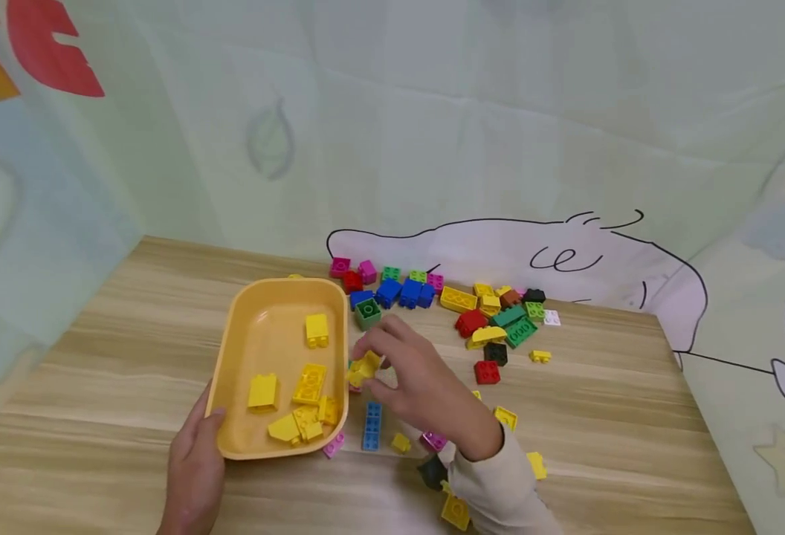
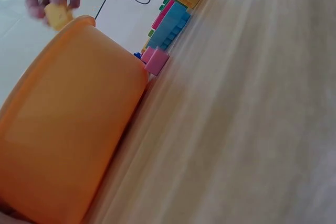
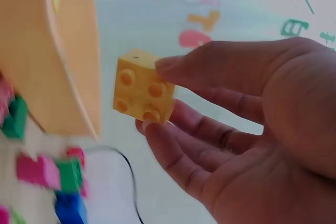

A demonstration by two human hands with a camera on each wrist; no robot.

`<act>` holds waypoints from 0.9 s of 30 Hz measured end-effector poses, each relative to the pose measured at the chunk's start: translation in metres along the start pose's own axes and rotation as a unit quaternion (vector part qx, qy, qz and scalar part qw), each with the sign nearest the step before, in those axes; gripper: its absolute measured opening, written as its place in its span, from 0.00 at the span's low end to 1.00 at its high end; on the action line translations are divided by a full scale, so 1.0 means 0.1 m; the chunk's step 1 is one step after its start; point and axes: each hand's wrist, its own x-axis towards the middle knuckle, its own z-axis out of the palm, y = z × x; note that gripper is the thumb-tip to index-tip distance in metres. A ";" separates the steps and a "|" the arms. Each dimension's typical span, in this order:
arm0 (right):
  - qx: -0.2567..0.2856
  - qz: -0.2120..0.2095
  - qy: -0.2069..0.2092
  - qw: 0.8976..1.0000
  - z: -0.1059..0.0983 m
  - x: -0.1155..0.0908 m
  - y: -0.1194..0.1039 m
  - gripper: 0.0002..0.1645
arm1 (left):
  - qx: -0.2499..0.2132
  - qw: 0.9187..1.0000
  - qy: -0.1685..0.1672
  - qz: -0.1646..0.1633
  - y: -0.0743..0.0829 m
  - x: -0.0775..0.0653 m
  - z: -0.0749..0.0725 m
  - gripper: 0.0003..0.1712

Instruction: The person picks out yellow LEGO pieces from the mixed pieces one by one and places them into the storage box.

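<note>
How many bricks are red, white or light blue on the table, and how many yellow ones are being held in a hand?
Yellow brick held in the right hand: 1
Red bricks visible on the table: 3
White brick: 1
Light blue brick: 1
Total: 6

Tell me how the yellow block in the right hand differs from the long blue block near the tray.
The yellow block is compact; the blue block is long and narrow. The yellow block is pinched by the right hand; the blue block lies untouched beside the tray. Both are studded toy blocks outside the tray.
</note>
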 end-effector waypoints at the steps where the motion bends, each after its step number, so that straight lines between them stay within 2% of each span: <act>1: 0.005 0.000 -0.007 1.000 0.05 0.03 -0.02 0.18 | 0.002 1.000 -0.002 0.000 0.00 0.00 0.00 0.29; 6: 0.014 0.013 -0.034 0.999 0.29 0.12 -0.06 0.23 | 0.015 1.000 -0.009 0.006 0.00 -0.01 0.01 0.29; 11: -0.019 -0.007 -0.025 0.999 0.46 0.16 -0.07 0.24 | 0.022 1.000 -0.006 0.012 0.01 -0.02 0.00 0.29; 17: -0.066 -0.031 -0.014 0.997 0.52 0.17 -0.06 0.22 | 0.006 1.000 -0.001 0.004 0.01 -0.01 -0.01 0.28; 27: -0.104 -0.045 -0.008 0.994 0.58 0.18 0.01 0.22 | -0.022 1.000 0.004 0.004 -0.01 0.00 0.02 0.28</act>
